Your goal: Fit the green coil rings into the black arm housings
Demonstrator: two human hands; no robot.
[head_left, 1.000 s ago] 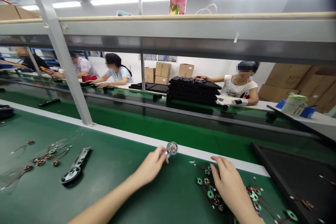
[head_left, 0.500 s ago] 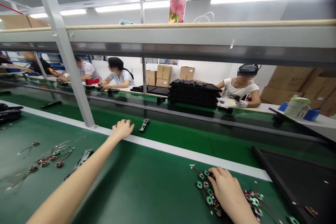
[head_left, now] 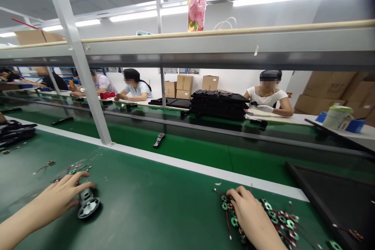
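Green conveyor belt [head_left: 164, 203] carries both hands. The left hand [head_left: 55, 199] lies spread, fingers touching a round silver metal wheel-shaped part [head_left: 88, 205]. The right hand [head_left: 252, 213], fingers pressed together, rests on a heap of small green ring coils [head_left: 278, 216] with red wires; any pinch is hidden.

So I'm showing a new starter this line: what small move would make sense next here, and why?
Probably the right hand should tease one wired green disc out of the tangled pile: it rests right on those discs, while the left hand is occupied at the round spoked part.
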